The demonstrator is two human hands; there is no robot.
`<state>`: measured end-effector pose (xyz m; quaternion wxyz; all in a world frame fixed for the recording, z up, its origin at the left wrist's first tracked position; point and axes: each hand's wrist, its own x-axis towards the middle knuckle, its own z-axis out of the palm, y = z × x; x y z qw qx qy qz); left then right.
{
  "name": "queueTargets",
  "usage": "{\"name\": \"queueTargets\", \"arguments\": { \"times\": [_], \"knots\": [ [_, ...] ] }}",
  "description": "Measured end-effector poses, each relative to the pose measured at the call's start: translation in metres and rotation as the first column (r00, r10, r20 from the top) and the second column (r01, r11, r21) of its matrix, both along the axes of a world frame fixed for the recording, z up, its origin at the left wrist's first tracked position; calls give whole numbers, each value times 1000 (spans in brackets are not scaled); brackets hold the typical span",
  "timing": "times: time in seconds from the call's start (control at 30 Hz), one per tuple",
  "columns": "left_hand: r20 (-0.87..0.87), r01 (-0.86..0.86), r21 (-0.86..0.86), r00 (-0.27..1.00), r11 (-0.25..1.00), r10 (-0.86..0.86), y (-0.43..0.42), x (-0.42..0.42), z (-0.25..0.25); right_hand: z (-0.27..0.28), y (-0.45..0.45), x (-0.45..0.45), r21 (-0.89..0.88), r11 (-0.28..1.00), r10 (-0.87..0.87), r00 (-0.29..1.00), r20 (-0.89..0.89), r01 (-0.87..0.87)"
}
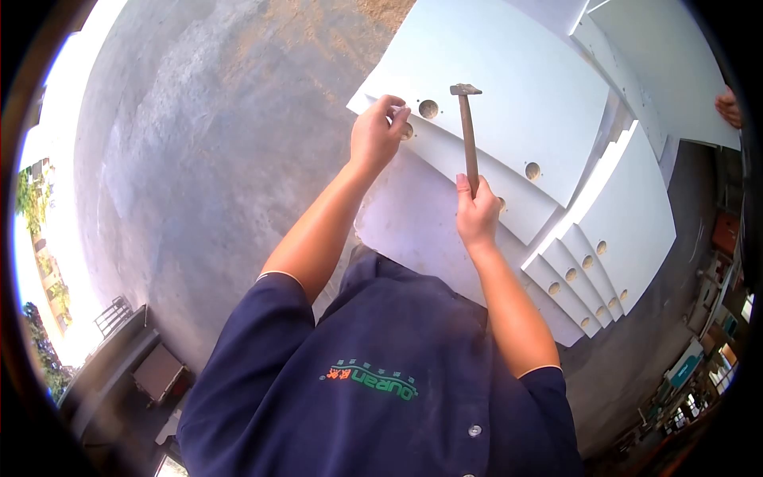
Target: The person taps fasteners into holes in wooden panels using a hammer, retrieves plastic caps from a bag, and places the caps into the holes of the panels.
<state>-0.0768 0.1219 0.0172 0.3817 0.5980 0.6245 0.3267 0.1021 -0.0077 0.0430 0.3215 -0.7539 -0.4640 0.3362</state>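
Note:
My right hand (479,213) is wrapped round the wooden handle of a hammer (469,131), held upright in view with its metal head over the top white board (497,75). My left hand (378,133) is closed in a pinch at that board's left corner; something small and pale shows at the fingertips, too small to name. Close by the fingers is a round hole (428,109) in the board, with small holes beside it. Another round hole (532,171) lies near the right corner. A second white board (477,171) shows beneath, staggered towards me.
To the right stands a fanned stack of white boards (628,211) with round holes. Beyond it, another person's hand (728,107) is at the edge of a large white panel (668,63). Grey concrete floor (191,175) spreads to the left, with a cart (159,374) at lower left.

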Motion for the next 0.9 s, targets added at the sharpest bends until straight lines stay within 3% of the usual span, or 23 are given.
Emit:
{"name": "queueTargets", "arguments": {
  "times": [0.07,0.37,0.77,0.9],
  "knots": [
    [-83,27,114,996,993,-18,8,5,-5,0,-1,1,-23,1000,10,1000,5,-9],
    [-163,35,213,987,976,1,17,15,-13,5,-10,-7,-93,995,37,999,-14,-38],
    [-121,16,73,993,997,-7,15,14,-1,7,5,-8,-84,995,54,997,-52,-58],
    [-135,25,108,991,994,-10,16,13,-7,20,20,-12,24,999,34,986,-165,-31]
  ]
}}
